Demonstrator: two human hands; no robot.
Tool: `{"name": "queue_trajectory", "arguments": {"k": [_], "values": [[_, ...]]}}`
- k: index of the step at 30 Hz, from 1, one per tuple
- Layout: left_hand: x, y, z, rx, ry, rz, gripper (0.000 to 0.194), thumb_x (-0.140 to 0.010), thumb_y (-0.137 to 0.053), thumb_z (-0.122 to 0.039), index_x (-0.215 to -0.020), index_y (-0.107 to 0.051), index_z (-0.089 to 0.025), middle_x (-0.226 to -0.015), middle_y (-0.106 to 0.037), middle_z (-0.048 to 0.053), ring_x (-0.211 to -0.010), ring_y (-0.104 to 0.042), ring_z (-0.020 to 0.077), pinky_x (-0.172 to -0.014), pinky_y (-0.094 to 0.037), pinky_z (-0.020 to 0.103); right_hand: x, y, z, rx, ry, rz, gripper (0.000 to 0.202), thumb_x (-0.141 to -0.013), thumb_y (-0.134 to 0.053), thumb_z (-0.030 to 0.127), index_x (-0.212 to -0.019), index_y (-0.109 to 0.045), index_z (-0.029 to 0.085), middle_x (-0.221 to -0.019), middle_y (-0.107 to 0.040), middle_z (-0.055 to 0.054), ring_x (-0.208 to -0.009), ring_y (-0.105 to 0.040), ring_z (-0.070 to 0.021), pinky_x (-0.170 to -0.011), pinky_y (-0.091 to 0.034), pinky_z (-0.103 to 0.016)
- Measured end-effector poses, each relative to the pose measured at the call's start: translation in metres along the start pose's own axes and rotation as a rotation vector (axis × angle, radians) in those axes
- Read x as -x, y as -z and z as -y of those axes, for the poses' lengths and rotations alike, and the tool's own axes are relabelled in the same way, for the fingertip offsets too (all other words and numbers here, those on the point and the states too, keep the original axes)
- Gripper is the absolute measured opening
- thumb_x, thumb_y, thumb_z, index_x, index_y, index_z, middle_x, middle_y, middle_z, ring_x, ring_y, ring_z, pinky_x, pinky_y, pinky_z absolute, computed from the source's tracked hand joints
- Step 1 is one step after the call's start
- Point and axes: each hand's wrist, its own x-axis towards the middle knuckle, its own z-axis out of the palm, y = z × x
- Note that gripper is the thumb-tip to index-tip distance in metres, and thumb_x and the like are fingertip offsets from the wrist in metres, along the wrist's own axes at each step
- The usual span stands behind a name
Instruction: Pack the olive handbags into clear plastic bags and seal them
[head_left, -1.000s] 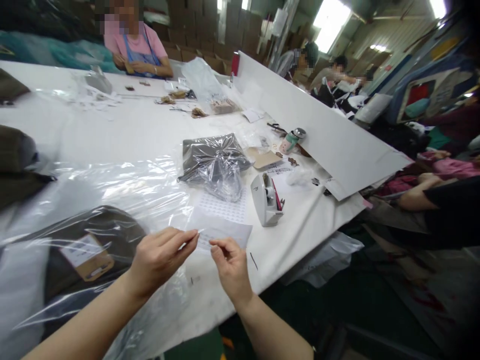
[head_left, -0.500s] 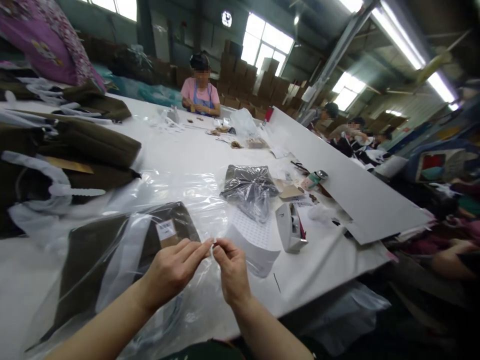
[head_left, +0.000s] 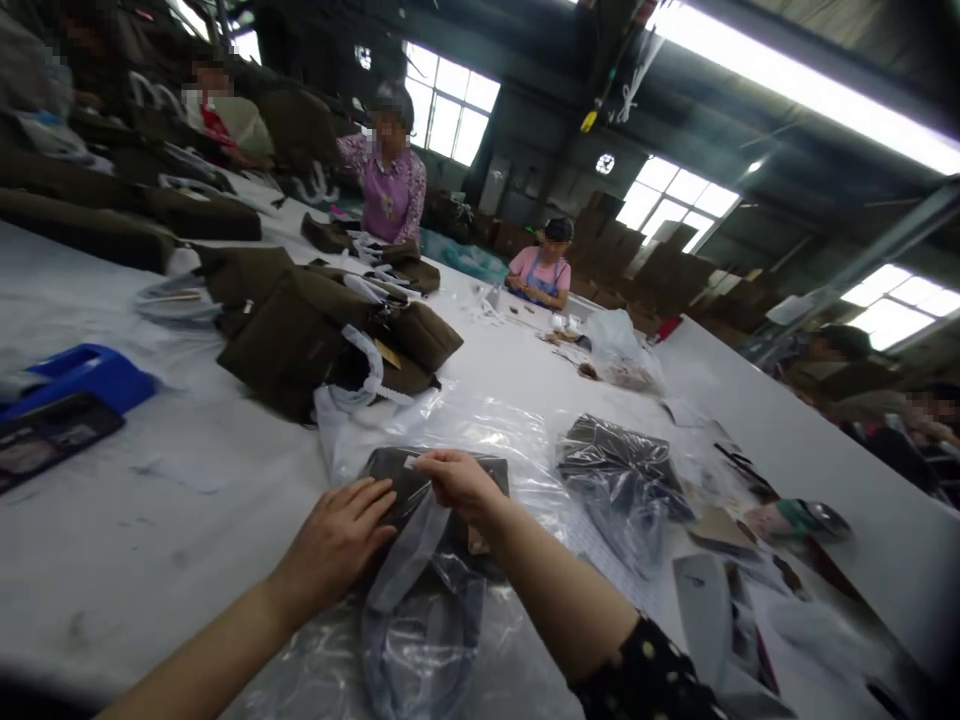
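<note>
Long white tabletop (head_left: 150, 500) is seen in a dim factory hall with bright windows, other people working along its far edge. Left hand (head_left: 337, 540) is laid flat, fingers spread, on the bagged dark garment (head_left: 420, 480) near the near edge. Right hand (head_left: 457, 480) is pinched shut on a small white sticker (head_left: 410, 461) over the bag. Earlier, both hands were pinching together above the plastic.

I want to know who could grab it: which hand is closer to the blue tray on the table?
Left. The left hand lies toward the blue tray; the right hand is farther away.
</note>
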Motion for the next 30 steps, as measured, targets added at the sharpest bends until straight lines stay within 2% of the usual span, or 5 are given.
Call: {"name": "queue_trajectory", "arguments": {"k": [3, 7, 15, 24, 30], "values": [[0.006, -0.012, 0.007, -0.055, 0.031, 0.018, 0.031, -0.086, -0.052, -0.035, -0.112, -0.061, -0.020, -0.119, -0.061, 0.008, -0.112, -0.051, 0.0283, -0.091, -0.038, 0.042, -0.039, -0.023, 0.003, 0.151, -0.087, 0.042, 0.016, -0.070, -0.063, 0.029, -0.064, -0.055, 0.016, -0.037, -0.032, 0.011, -0.032, -0.023, -0.0037, -0.033, -0.015, -0.018], [0.009, -0.015, 0.008, -0.060, 0.054, 0.023, 0.029, -0.088, -0.050, -0.032, -0.111, -0.062, -0.020, -0.120, -0.061, 0.007, -0.114, -0.050, 0.0287, -0.094, -0.033, 0.044, -0.063, -0.035, 0.001, 0.226, -0.156, 0.053, 0.019, -0.072, -0.061, 0.025, -0.061, -0.050, 0.016, -0.040, -0.034, 0.010, -0.032, -0.024, -0.0034, -0.033, -0.015, -0.018], [0.012, -0.019, 0.018, 0.042, 0.057, 0.005, 0.027, -0.088, -0.050, -0.030, -0.111, -0.062, -0.021, -0.118, -0.062, 0.005, -0.113, -0.051, 0.0275, -0.095, -0.032, 0.045, -0.074, -0.036, 0.000, 0.376, -0.201, 0.002, 0.034, -0.088, -0.042, 0.045, -0.072, -0.053, 0.016, -0.044, -0.033, 0.008, -0.032, -0.025, -0.0047, -0.035, -0.017, -0.019], [0.006, -0.020, 0.031, -0.010, 0.112, -0.037, 0.033, -0.085, -0.054, -0.030, -0.115, -0.058, -0.017, -0.130, -0.053, 0.009, -0.117, -0.046, 0.0278, -0.096, -0.033, 0.043, -0.076, -0.031, 0.003, 0.611, -0.089, -0.014, 0.054, -0.086, -0.036, 0.061, -0.082, -0.062, 0.013, -0.051, -0.042, 0.004, -0.039, -0.033, -0.0065, -0.041, -0.029, -0.022], [-0.003, -0.028, 0.038, 0.004, 0.173, 0.089, 0.051, -0.083, -0.055, -0.030, -0.131, -0.041, -0.018, -0.133, -0.050, 0.007, -0.127, -0.037, 0.0273, -0.097, -0.030, 0.044, -0.079, -0.030, 0.010, 0.783, -0.093, 0.018, 0.060, -0.087, -0.029, 0.062, -0.085, -0.065, 0.013, -0.052, -0.050, 0.001, -0.044, -0.043, -0.0101, -0.049, -0.037, -0.025]]}}
